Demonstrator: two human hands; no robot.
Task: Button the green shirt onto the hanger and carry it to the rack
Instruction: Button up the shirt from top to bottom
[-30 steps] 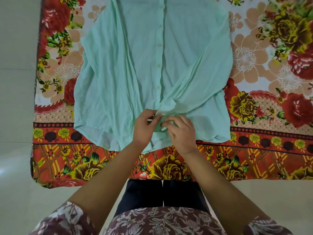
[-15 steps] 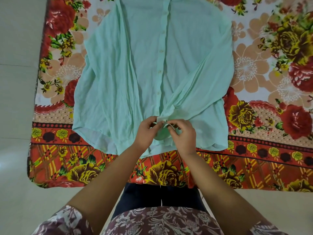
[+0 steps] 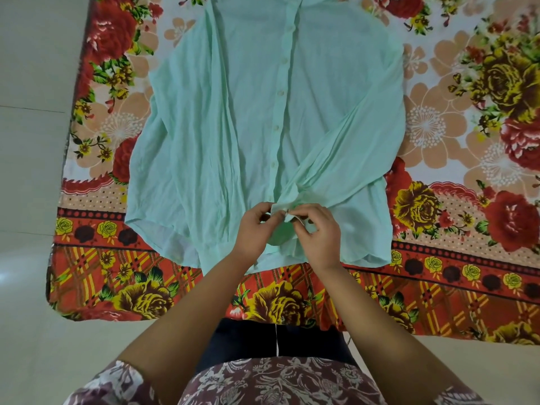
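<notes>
The green shirt (image 3: 228, 135) lies flat and face-up on the floral sheet (image 3: 453, 141), filling the middle of the view from 12 o'clock down to the centre. Its collar end is cut off by the top edge. One sleeve (image 3: 350, 147) is folded across the front from 3 o'clock towards the hem.

Both hands meet at the bottom of the placket, just below centre. The left hand (image 3: 254, 229) has its grip closed on the placket edge, pinching it between thumb and curled fingers. The right hand (image 3: 317, 232), touching the same spot from the 3 o'clock side, pinches the opposite edge the same way.

A line of buttons (image 3: 282, 92) runs from 12 o'clock down to the hands, and the front looks closed along it, so the buttoning seems nearly finished. The work now looks to be on one of the lowest buttons, though I cannot tell whether any remain under the hands.

The hanger is not visible. It may sit inside the shoulders beyond the top edge, but that cannot be confirmed. No rack is in view either, so lifting the shirt and carrying it over is all still to do.
</notes>
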